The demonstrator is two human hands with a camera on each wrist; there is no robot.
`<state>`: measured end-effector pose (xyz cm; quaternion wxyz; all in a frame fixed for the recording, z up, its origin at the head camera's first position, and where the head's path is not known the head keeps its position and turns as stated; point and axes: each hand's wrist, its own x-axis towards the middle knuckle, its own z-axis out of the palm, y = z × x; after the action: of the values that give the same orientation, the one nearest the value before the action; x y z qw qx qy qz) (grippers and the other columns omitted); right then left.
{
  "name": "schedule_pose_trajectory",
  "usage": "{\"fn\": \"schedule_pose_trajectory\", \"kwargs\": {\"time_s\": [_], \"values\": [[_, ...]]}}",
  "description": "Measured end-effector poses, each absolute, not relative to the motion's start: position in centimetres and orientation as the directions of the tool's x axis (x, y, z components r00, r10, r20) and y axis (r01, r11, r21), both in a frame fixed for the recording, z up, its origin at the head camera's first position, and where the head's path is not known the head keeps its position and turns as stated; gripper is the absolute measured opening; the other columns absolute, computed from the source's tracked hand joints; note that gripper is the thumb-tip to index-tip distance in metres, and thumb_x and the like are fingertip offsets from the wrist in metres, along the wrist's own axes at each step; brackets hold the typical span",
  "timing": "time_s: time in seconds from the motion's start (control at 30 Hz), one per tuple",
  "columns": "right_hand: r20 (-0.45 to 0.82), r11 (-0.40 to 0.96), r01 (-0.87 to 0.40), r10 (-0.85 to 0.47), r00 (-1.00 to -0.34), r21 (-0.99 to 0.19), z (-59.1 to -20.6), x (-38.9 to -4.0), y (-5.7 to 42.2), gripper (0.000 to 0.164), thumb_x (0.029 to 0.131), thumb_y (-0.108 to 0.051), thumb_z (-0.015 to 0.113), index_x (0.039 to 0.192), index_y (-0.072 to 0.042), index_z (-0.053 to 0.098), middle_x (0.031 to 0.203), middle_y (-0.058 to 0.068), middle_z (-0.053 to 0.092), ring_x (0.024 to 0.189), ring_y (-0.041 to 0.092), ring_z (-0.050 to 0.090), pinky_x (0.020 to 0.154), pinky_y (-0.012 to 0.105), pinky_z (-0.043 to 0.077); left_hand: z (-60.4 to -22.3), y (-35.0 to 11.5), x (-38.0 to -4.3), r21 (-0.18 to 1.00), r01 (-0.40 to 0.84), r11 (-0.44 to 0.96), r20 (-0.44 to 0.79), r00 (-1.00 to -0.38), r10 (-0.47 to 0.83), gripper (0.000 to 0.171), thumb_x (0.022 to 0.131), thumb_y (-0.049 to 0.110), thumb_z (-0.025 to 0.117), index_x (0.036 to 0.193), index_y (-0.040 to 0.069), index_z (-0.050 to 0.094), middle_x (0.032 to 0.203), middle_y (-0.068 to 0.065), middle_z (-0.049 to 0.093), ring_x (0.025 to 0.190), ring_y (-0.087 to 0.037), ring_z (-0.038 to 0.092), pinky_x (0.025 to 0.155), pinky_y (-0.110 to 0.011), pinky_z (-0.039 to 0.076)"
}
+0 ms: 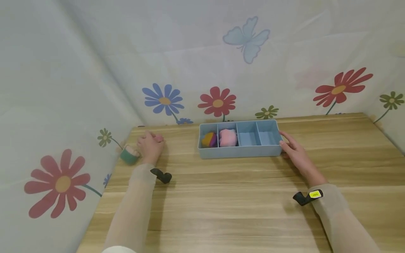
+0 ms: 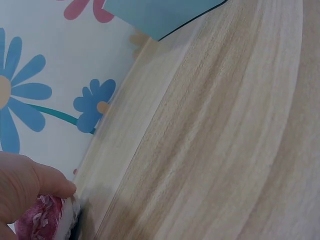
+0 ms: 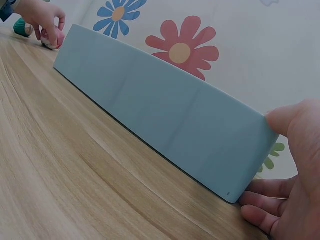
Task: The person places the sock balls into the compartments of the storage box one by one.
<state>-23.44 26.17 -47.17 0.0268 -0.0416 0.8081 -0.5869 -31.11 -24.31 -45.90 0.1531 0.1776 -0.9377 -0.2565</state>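
Note:
At the table's left side my left hand (image 1: 149,147) pinches a pink rolled-up sock (image 2: 41,217), with white and dark parts at its edge; the fingers hide much of it. A green and cream rolled-up sock (image 1: 128,156) lies just left of that hand. My right hand (image 1: 296,156) holds the right end of a light blue divided box (image 1: 240,152), its thumb at the near top corner in the right wrist view. From the left, the box's first compartment has a mustard and purple rolled-up sock (image 1: 209,140), the second a fluffy pink one (image 1: 228,137). The two right compartments hold nothing.
The box stands on a wood-grain table (image 1: 221,203) near its back edge. Behind and to the left hangs a white cloth (image 1: 177,52) printed with flowers and a butterfly. A dark wrist camera (image 1: 162,175) sits on the left sleeve, another (image 1: 303,199) on the right.

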Motion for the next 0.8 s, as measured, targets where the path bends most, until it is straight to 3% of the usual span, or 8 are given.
{"fn": "schedule_pose_trajectory", "kwargs": {"time_s": [0.8], "values": [[0.009,0.349,-0.043,-0.097,-0.995,-0.936,-47.0,-23.1,26.0,0.057,0.098,-0.039,0.039,0.149,-0.022,0.018,0.130,0.029,0.043,0.098,0.021,0.052,0.075,0.028,0.046,-45.2,-23.7,-29.8,0.636,-0.146,0.758,0.252,-0.889,-0.383,0.043,0.074,0.025,0.066,0.109,0.011,0.046,0.123,-0.022,0.032,0.114,-0.036,0.029,0.085,-0.048,0.035]]}}
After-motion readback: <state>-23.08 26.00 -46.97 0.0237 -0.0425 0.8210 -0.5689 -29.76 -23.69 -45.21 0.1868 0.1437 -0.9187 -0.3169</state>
